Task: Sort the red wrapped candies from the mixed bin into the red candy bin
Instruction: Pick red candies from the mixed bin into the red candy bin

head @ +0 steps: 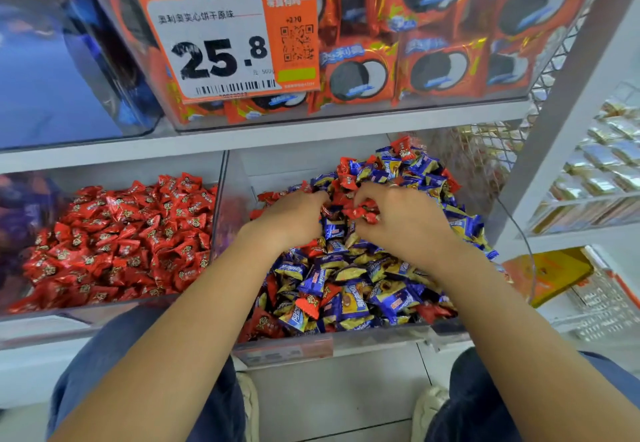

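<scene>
The mixed bin (346,346) on the right of the lower shelf holds a heap of blue-and-yellow wrapped candies (346,289) with red wrapped candies among them. Both hands are in the upper middle of that heap. My right hand (401,223) has its fingers curled round several red wrapped candies (362,211). My left hand (294,214) lies beside it with fingers curled down into the pile; whether it holds a candy is hidden. The red candy bin (214,206), directly to the left, is filled with red wrapped candies (121,237).
A clear wall separates the two bins. Above them, a clear bin of orange cookie packs (415,70) carries an orange price tag (228,39). A white shelf post (568,109) stands right, with gold-wrapped goods (609,171) beyond. My knees and shoes are below the shelf edge.
</scene>
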`<action>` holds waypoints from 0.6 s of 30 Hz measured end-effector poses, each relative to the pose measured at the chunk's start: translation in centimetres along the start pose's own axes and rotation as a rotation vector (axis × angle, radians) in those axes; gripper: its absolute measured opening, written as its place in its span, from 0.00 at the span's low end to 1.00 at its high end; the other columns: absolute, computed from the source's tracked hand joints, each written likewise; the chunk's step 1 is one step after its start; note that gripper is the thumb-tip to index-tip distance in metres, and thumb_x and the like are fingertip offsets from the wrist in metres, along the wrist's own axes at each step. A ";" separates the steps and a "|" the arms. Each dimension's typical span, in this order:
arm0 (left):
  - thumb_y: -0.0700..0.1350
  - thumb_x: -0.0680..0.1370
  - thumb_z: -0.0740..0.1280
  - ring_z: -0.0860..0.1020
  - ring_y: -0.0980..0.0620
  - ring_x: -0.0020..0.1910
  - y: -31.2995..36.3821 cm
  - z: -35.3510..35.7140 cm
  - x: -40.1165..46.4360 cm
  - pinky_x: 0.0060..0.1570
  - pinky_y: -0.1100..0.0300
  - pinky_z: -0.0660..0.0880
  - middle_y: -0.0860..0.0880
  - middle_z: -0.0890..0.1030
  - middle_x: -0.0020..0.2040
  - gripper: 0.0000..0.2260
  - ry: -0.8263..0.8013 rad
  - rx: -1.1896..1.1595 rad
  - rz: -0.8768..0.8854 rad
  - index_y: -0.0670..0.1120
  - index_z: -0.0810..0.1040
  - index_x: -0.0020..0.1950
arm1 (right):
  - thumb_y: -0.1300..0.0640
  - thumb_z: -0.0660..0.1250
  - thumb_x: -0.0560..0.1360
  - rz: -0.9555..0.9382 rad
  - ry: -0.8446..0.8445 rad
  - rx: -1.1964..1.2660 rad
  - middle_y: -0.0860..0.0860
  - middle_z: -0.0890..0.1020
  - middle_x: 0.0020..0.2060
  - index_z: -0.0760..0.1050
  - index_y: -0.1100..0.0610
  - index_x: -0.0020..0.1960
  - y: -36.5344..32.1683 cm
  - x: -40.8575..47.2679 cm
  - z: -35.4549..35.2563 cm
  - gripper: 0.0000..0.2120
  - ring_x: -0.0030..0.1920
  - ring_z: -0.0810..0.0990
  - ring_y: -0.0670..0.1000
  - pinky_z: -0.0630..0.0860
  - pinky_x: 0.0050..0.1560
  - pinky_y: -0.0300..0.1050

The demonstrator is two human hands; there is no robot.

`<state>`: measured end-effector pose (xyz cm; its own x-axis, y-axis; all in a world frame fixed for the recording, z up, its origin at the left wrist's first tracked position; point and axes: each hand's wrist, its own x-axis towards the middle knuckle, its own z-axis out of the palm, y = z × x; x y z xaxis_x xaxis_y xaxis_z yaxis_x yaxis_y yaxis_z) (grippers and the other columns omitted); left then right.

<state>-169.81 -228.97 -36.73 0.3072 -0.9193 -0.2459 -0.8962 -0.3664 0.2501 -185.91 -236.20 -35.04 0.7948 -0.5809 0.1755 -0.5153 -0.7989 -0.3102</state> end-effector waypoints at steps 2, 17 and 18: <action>0.39 0.77 0.62 0.76 0.46 0.48 0.0 0.2 -0.2 0.41 0.54 0.72 0.45 0.77 0.53 0.17 0.082 -0.002 0.006 0.49 0.70 0.66 | 0.51 0.68 0.71 0.053 0.043 0.153 0.46 0.81 0.38 0.75 0.48 0.52 0.6 -0.3 -0.8 0.10 0.38 0.78 0.50 0.75 0.36 0.44; 0.47 0.78 0.66 0.77 0.61 0.46 -3.8 -4.1 -8.8 0.46 0.65 0.70 0.60 0.80 0.46 0.05 0.385 -0.452 0.176 0.58 0.75 0.45 | 0.52 0.70 0.73 0.123 0.057 0.445 0.39 0.81 0.40 0.74 0.44 0.48 -2.5 -3.0 -2.1 0.08 0.34 0.77 0.41 0.71 0.35 0.31; 0.46 0.78 0.66 0.77 0.65 0.47 -4.5 -4.0 -9.9 0.46 0.69 0.70 0.62 0.80 0.45 0.07 0.400 -0.504 0.188 0.60 0.75 0.46 | 0.52 0.70 0.73 0.104 0.037 0.479 0.39 0.81 0.40 0.74 0.44 0.48 -3.6 -3.1 -1.8 0.08 0.36 0.78 0.43 0.73 0.39 0.35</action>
<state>-167.53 -218.79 -31.68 0.3428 -0.9208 0.1863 -0.7168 -0.1282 0.6854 -187.10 -231.78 -32.73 0.7306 -0.6659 0.1506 -0.3796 -0.5796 -0.7211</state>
